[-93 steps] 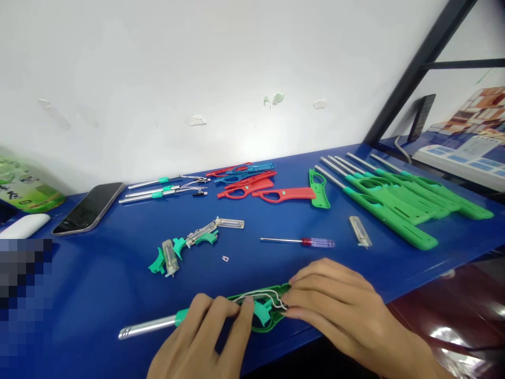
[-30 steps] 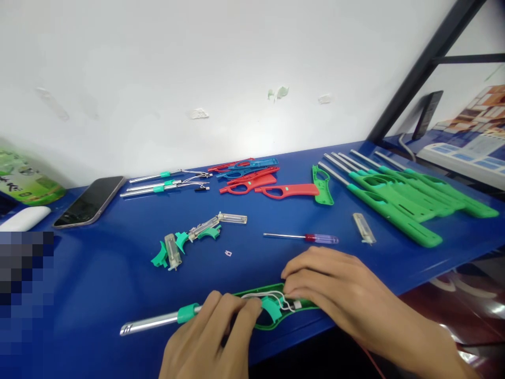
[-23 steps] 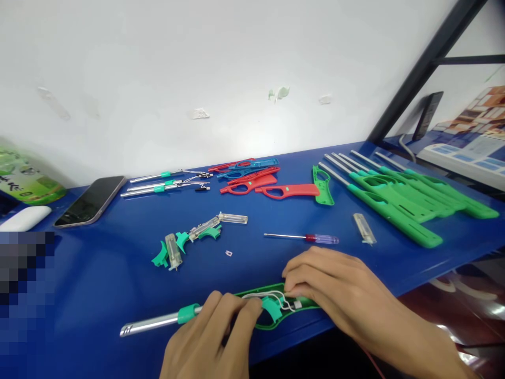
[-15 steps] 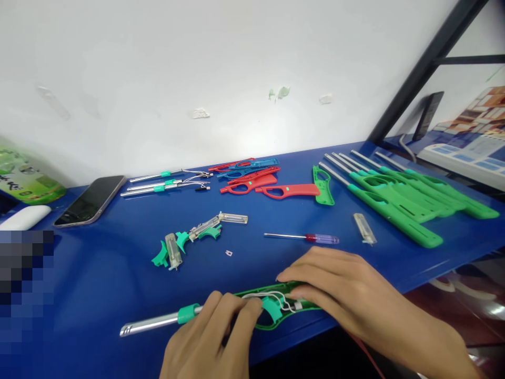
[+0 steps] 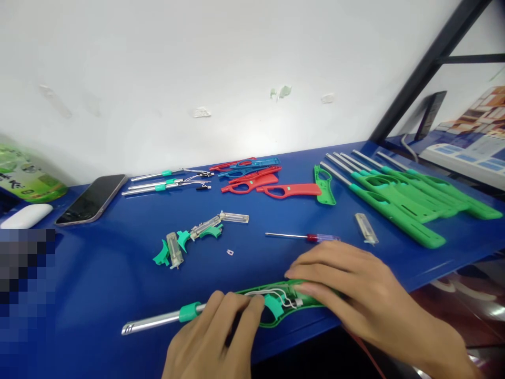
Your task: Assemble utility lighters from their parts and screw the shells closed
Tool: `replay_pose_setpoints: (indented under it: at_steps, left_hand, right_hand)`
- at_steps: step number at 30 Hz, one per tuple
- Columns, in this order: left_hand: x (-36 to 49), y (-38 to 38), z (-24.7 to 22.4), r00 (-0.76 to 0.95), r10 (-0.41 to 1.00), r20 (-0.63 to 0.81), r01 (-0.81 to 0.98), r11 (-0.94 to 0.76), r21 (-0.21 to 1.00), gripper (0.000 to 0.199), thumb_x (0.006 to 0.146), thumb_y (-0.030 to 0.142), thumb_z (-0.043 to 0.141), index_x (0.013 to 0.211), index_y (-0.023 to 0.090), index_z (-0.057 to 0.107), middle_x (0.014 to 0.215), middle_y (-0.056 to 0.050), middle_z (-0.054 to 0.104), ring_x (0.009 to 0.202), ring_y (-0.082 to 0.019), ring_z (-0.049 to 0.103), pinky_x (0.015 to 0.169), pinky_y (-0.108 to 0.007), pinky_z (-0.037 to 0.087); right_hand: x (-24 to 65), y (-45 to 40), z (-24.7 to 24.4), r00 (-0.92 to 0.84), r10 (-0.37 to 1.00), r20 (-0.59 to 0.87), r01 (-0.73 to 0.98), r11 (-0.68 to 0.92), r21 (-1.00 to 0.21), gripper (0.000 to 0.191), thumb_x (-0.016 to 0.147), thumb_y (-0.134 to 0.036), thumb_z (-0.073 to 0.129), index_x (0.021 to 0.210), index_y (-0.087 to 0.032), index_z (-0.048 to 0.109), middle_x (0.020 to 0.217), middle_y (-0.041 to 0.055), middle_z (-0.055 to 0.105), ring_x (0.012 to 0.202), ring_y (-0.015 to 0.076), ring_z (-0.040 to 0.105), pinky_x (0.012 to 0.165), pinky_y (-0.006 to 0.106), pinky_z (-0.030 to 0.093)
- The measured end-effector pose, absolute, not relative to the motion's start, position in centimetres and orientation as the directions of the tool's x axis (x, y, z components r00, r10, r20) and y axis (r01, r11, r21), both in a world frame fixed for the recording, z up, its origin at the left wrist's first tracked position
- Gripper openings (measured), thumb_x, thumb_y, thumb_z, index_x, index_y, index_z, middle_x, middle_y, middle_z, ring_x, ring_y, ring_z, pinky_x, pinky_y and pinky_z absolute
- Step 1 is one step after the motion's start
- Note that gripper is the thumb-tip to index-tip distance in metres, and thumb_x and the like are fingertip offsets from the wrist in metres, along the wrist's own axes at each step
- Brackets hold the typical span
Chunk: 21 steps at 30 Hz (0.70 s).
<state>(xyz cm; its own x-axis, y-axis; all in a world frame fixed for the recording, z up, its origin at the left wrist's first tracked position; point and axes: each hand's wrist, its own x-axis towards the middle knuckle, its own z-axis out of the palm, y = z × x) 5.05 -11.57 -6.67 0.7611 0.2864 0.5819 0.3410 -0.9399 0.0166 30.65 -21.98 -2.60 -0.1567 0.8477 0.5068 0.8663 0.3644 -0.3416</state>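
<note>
An open green lighter shell lies at the table's front edge, with white wires and a teal trigger inside. From its left end sticks a metal tube with a teal collar. My left hand is closed round the tube end of the shell, hiding that part. With fingers over the far rim and thumb along the inside, my right hand grips the right part of the shell. What lies under its palm is hidden.
Behind my right hand lies a screwdriver. Clear tanks and teal triggers are at centre left, a phone far left. Red shells lie at the back, green lighters on the right, a loose tank near them.
My right hand has shifted slightly right and up along the shell, now overlapping the screwdriver's handle end. My left hand keeps its hold. The whole view has shifted a little.
</note>
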Motion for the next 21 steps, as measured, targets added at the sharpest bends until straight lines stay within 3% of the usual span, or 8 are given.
replay_pose_setpoints:
  at_steps: [5, 10, 21]
  left_hand:
    - [5.2, -11.4, -6.5, 0.775, 0.261, 0.575, 0.346, -0.937, -0.041, 0.035, 0.1, 0.008, 0.056, 0.127, 0.023, 0.072, 0.107, 0.0, 0.079, 0.085, -0.019, 0.079, 0.062, -0.028, 0.06]
    - [5.0, -11.4, -6.5, 0.774, 0.267, 0.574, 0.349, -0.936, -0.036, 0.044, 0.095, 0.001, 0.053, 0.127, 0.025, 0.072, 0.107, 0.001, 0.079, 0.085, -0.017, 0.078, 0.059, -0.024, 0.059]
    - [5.3, -11.6, -6.2, 0.745, 0.327, 0.582, 0.362, -0.93, 0.06, 0.042, 0.096, -0.002, 0.052, 0.122, 0.024, 0.073, 0.095, 0.002, 0.073, 0.074, -0.012, 0.071, 0.058, -0.021, 0.055]
  right_hand:
    - [30.8, -23.0, -3.1, -0.159, 0.868, 0.471, 0.822, 0.38, -0.424, 0.005, 0.106, -0.029, 0.072, 0.11, -0.026, 0.074, 0.099, -0.0037, 0.078, 0.088, 0.0146, 0.07, 0.086, 0.032, 0.053]
    - [30.6, -22.9, -4.0, -0.174, 0.84, 0.514, 0.791, 0.431, -0.435, 0.008, 0.108, -0.022, 0.066, 0.109, -0.023, 0.074, 0.099, -0.0012, 0.078, 0.088, 0.0151, 0.066, 0.082, 0.032, 0.053]
    - [30.3, -22.7, -4.5, -0.152, 0.795, 0.588, 0.785, 0.459, -0.417, 0.015, 0.109, -0.016, 0.061, 0.104, -0.019, 0.075, 0.096, 0.0017, 0.078, 0.085, 0.0157, 0.067, 0.078, 0.033, 0.052]
